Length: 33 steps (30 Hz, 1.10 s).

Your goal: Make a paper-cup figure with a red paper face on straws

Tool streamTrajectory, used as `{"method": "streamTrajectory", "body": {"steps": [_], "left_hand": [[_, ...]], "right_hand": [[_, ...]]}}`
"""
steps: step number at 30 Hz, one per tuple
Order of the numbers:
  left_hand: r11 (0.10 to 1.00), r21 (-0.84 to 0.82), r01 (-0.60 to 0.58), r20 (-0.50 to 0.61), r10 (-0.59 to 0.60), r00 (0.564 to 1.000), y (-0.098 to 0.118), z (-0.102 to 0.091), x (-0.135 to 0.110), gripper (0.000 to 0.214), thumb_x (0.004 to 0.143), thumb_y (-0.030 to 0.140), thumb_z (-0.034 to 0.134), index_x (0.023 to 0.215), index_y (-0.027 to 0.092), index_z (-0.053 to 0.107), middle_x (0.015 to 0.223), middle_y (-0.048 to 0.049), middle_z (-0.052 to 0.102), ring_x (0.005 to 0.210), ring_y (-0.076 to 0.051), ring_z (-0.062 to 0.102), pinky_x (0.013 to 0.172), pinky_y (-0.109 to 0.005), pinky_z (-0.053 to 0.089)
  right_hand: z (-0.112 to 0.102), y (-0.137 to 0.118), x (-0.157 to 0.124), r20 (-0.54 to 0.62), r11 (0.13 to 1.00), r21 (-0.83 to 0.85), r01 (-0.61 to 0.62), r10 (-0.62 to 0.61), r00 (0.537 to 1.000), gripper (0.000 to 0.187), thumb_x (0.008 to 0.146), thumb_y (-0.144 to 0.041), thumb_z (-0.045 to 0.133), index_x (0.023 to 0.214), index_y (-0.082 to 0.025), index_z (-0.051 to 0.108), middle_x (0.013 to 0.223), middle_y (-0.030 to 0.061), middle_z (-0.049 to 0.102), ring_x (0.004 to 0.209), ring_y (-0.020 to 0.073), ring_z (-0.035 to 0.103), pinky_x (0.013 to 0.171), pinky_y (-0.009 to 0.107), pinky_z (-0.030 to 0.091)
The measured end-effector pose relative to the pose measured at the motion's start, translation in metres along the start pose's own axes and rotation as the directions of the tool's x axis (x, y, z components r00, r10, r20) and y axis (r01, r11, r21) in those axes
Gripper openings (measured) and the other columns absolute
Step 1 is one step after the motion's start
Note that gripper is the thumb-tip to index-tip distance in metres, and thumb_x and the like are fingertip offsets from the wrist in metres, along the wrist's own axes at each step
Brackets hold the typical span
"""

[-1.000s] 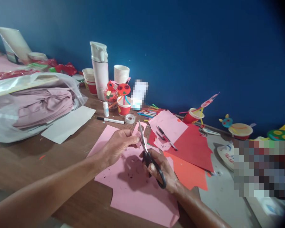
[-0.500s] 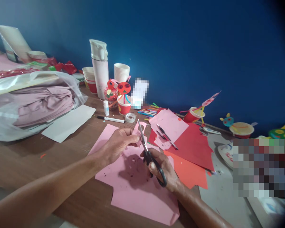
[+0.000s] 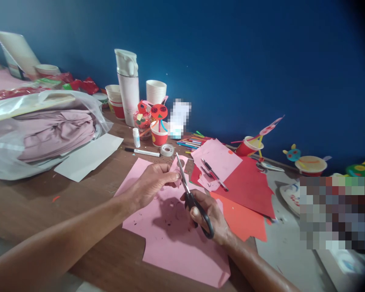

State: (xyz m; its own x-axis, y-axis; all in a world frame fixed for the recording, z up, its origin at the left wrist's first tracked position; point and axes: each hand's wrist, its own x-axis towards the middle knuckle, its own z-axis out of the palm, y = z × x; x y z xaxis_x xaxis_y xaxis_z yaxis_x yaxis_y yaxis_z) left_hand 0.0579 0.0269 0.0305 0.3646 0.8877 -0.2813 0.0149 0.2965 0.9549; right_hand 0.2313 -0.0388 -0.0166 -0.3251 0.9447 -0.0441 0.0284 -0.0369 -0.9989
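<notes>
Between thumb and fingers, my left hand (image 3: 156, 180) pinches a small piece of pink paper (image 3: 174, 162) with a round shape in it. My right hand (image 3: 205, 213) is closed around the black handles of a pair of scissors (image 3: 197, 207). The blades point up and away, lying against the pink piece, close to my left thumb. Below both hands a large pink sheet (image 3: 185, 261) with cut edges and small dark marks lies on the brown table (image 3: 103, 227).
Ahead stand a glue stick (image 3: 136, 138), a marker (image 3: 142, 152), a tape roll (image 3: 167, 150) and a decorated paper cup (image 3: 159, 136). A tall flask (image 3: 129, 93) rises behind. Pens (image 3: 214, 174) rest on paper at the right, beside red sheets (image 3: 249, 186). A plastic bag (image 3: 45, 134) lies left.
Hands, pink piece and scissors keep nearly the same position. The whole view has shifted very slightly.
</notes>
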Motion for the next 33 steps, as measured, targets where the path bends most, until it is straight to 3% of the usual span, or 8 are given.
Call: {"method": "streamTrajectory", "body": {"steps": [13, 26, 33], "left_hand": [[1.000, -0.005, -0.028, 0.042, 0.029, 0.999, -0.0012, -0.0018, 0.0011, 0.015, 0.071, 0.021, 0.058, 0.058, 0.016, 0.061, 0.056, 0.0016, 0.058, 0.047, -0.007, 0.044, 0.047, -0.022, 0.030], [0.992, -0.103, 0.072, 0.102, -0.061, 0.993, -0.0006, -0.0047, 0.0046, 0.010, 0.068, 0.019, 0.062, 0.059, 0.015, 0.059, 0.053, 0.0011, 0.056, 0.049, -0.007, 0.046, 0.044, -0.020, 0.029], [0.991, -0.102, 0.084, 0.094, -0.074, 0.993, -0.0004, -0.0058, 0.0058, 0.006, 0.067, 0.018, 0.063, 0.064, 0.013, 0.061, 0.057, 0.0003, 0.056, 0.056, -0.009, 0.051, 0.050, -0.021, 0.036]], "right_hand": [[-0.0014, 0.0012, -0.0005, 0.002, 1.000, -0.025, 0.002, -0.002, 1.000, 0.037, 0.077, -0.053, 0.058, 0.085, -0.017, 0.054, 0.061, -0.0027, 0.050, 0.045, 0.0070, 0.044, 0.042, 0.020, 0.037], [-0.0070, -0.0029, -0.0008, 0.048, 0.999, -0.036, -0.036, 0.038, 0.998, 0.045, 0.073, -0.057, 0.059, 0.091, -0.017, 0.055, 0.061, -0.0024, 0.051, 0.049, 0.0084, 0.046, 0.048, 0.022, 0.039], [-0.0072, -0.0059, -0.0004, 0.034, 0.997, -0.049, -0.057, 0.058, 0.998, 0.050, 0.071, -0.060, 0.060, 0.094, -0.016, 0.056, 0.059, -0.0027, 0.051, 0.046, 0.0085, 0.046, 0.046, 0.022, 0.038]]}}
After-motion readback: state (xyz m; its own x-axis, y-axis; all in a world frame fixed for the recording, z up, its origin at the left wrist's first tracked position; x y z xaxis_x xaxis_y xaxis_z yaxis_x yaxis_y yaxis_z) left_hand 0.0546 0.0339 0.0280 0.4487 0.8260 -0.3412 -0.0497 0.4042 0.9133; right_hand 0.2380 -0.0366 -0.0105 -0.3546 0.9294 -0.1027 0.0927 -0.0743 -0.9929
